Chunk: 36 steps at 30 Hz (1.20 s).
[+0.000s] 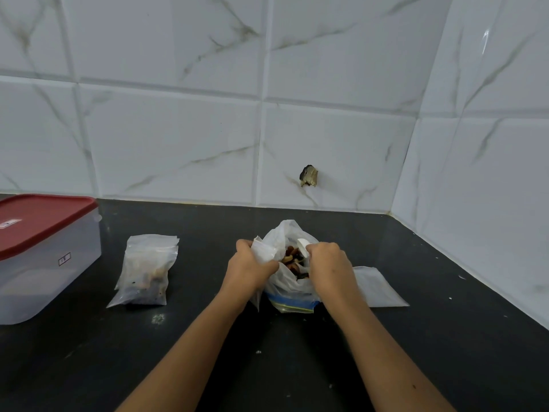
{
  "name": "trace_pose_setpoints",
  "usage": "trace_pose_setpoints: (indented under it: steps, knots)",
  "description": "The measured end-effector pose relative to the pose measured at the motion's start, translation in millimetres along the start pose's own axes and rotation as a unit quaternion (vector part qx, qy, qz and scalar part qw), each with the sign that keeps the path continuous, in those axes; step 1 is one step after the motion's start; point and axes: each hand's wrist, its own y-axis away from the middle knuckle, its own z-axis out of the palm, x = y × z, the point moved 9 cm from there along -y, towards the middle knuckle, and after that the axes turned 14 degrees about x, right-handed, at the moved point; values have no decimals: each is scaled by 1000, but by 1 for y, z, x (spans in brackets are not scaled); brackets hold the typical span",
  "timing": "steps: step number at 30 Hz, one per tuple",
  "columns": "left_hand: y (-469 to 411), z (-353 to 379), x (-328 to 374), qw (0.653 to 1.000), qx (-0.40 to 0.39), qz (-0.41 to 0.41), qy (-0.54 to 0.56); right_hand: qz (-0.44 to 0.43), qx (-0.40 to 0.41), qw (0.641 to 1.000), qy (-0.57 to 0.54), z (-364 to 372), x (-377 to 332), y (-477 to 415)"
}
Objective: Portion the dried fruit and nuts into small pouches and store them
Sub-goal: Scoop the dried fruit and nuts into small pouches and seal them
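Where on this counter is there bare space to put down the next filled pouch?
Bare counter lies between the filled pouches and the big bag, and behind both up to the wall. More lies right of the empty pouch. Crowded at the bag: the left hand grips its rim, the right hand holds a white scoop.
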Motion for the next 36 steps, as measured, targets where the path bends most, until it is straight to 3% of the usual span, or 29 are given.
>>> trace_pose_setpoints:
  steps: [4,8,12,20,24,36]
  knots:
    - [1,6,-3,999,-27,-25,32,3,15,995,-93,1,3,4]
    - [2,12,-9,989,-66,-76,107,45,-32,995,-79,11,10,-1]
    - [2,17,-13,977,-101,-108,152,64,9,980,-186,6,18,-2]
    - [8,29,-7,958,-113,-113,237,81,6,964,-255,7,19,0]
    - [9,33,-3,954,-112,-105,256,129,23,942,-310,7,26,-1]
    - [9,33,-4,949,-105,-115,276,39,142,957,-250,-27,9,2]
